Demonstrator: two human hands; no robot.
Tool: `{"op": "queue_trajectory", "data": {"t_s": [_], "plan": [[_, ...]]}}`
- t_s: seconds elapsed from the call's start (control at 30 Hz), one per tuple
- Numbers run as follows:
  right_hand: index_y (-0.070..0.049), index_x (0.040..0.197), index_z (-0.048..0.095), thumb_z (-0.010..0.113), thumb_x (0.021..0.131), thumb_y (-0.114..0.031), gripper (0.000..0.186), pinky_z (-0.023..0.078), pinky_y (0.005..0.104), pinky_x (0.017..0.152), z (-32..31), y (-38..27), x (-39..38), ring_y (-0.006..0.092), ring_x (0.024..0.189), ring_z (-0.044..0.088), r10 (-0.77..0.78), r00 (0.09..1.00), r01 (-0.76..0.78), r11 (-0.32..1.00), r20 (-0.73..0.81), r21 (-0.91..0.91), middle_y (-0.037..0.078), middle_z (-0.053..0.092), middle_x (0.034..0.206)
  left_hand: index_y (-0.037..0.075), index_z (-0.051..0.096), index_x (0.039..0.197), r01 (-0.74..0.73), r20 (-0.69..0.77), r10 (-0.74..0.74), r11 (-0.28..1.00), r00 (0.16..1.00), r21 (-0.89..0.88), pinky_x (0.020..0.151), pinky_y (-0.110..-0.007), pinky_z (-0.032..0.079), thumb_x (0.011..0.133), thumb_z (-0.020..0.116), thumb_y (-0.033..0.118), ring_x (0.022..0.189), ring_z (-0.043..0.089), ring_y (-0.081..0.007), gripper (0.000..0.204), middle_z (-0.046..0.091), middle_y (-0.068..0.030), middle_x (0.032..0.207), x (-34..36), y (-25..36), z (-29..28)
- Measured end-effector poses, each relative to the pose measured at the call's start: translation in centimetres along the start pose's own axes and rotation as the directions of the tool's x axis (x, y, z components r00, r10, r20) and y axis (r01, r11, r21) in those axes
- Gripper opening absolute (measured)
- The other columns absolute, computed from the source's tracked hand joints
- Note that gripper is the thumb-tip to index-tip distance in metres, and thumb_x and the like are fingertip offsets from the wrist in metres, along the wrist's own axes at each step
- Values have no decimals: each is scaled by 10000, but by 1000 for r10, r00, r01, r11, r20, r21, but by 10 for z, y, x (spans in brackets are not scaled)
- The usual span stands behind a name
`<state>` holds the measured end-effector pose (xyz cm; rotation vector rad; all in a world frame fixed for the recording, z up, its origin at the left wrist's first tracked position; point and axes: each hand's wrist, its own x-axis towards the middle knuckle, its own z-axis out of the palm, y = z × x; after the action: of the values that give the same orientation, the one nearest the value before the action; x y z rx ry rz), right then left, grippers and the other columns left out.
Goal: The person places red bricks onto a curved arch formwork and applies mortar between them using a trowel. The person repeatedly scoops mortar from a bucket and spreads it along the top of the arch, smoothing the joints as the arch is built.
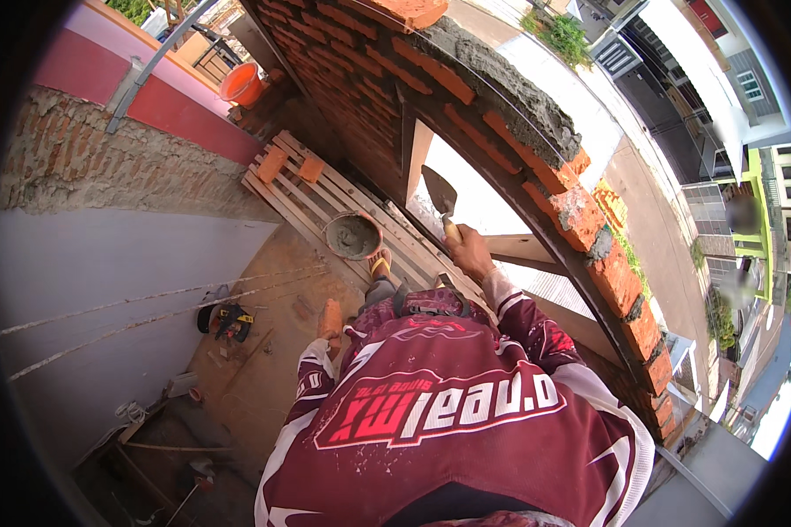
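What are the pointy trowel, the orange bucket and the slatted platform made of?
The trowel's blade is probably metal: thin, flat, dull grey. Its yellowish handle could be wood or plastic; I can't tell.
The orange bucket looks like plastic: smooth and brightly coloured.
The slatted platform seems bare wood: pale brown strips, apparently unpainted.

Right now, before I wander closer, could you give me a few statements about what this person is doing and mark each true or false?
1. The right hand holds a trowel. True.
2. The left hand is empty. False: the left hand holds a brick.
3. Grey mortar is in the round bucket near the person's foot. True.
4. The trowel is stuck in the mortar. False: it is held clear of the bucket.
5. Two loose bricks lie on the wooden planks. True.
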<state>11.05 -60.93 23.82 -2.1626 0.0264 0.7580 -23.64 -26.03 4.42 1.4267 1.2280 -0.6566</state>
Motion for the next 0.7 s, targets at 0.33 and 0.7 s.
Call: {"op": "queue_trajectory", "data": {"t_s": [0.33,0.7], "plan": [[106,915,683,688,903,-205,311,540,403,526,147,74,128,254,610,702,343,783,-228,934,519,-274,165,680,711,75,646,1270,142,-144,-286,777,947,-613,739,-385,524,721,812,550,909,644,-205,744,654,-98,1077,-105,-11,25],[154,1059,654,712,891,-295,483,594,438,593,295,91,201,322,737,744,383,778,-350,923,498,-163,262,719,917,-34,659,1094,207,-85,-407,621,910,-756,527,-288,512,762,844,377,645,670,-164,560,697,-101,906,-149,18,90]]}}
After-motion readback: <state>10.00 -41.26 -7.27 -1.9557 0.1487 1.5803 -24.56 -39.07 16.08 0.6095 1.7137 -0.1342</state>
